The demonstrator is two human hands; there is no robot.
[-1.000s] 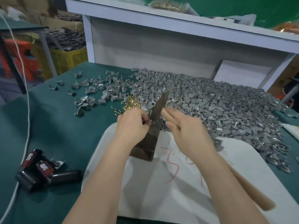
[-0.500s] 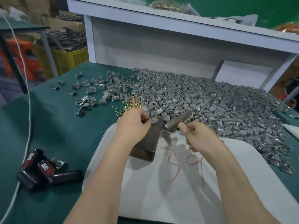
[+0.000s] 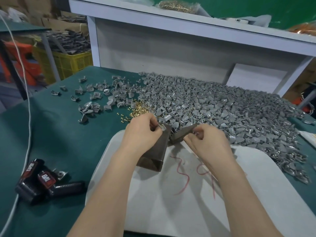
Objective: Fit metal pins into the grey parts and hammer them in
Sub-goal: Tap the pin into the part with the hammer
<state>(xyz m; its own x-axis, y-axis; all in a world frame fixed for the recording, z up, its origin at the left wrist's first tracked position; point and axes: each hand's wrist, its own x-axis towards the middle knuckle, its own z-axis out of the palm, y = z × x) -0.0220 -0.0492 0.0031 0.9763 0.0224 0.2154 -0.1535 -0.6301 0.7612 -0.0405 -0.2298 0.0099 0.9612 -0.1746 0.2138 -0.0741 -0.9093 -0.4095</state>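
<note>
Starting closest: got a white board [image 3: 188, 211] lying on the green desk [image 3: 59, 134] as the work surface, plus a couple of black-and-red packs [image 3: 42, 180] parked off to the left, well clear of any swing. Next up, a dark metal block [image 3: 153, 151] standing on the board as the anvil, long axis running from the near edge up and away, top end farthest. Pinching one grey part [image 3: 162, 130] on that top end with the left hand [image 3: 142, 134], fingers curled tight round it, presumably to keep the pin lined up for the hit. Can't make out which way the pin points, way too small. Gripping the hammer [image 3: 183, 135] in the right hand [image 3: 207, 142], fingers clenched round it close up by the head, which sits low, just beside the block, long axis slanting up to the right. Reads like a choked-up grip for short taps. Behind that, loose brass pins [image 3: 138, 108] within easy reach, then a huge pile of grey parts [image 3: 230, 108] spread across the desk, and a white shelf [image 3: 188, 26] at the back.
</note>
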